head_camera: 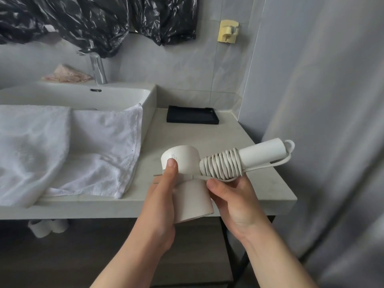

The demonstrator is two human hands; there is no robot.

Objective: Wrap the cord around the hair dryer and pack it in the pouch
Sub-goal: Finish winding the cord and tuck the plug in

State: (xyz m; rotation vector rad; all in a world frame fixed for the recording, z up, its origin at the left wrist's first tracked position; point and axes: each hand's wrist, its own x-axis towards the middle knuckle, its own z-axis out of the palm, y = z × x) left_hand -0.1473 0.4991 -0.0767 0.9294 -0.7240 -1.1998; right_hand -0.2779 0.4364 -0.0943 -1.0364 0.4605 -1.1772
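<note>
Left hand (166,190) holds the hair dryer (187,173) barrel; right hand (232,196), nearer its rightward-pointing handle, pinches the cord (220,165).

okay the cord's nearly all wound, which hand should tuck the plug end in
Left. The left hand already pins the plug against the hair dryer with its thumb; the right hand supports beneath the coiled cord.
</note>
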